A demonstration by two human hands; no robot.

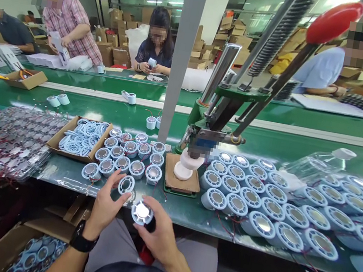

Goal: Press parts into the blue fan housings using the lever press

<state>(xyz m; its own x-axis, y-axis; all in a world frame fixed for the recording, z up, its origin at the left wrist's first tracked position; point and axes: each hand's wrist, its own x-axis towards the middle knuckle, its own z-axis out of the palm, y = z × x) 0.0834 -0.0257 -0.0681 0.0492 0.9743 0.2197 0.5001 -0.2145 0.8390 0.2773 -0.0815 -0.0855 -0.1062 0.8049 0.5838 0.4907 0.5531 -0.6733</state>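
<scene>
Between thumb and fingers, my left hand (105, 204) pinches a light-blue plastic ring (126, 185) over the table's front edge. My right hand (160, 232) grips a round blue housing (141, 213) with a shiny metal disc in its top face, just right of the ring and apart from it. A group of similar housings (122, 164) stands behind my left hand. Loose blue rings (86, 136) fill a cardboard box at their left. Beyond my right hand, a hand press (207, 135) holds a white round pad above another white pad (183, 170) on its brown base.
Rows of blue housings (237, 205) cover the right side, with a clear plastic bottle (323, 164) behind. Metal parts with red wires (7, 135) lie at left. The press's red-knobbed lever (334, 22) sticks up. Below left is a carton (4, 241) of housings. Several people work across the bench.
</scene>
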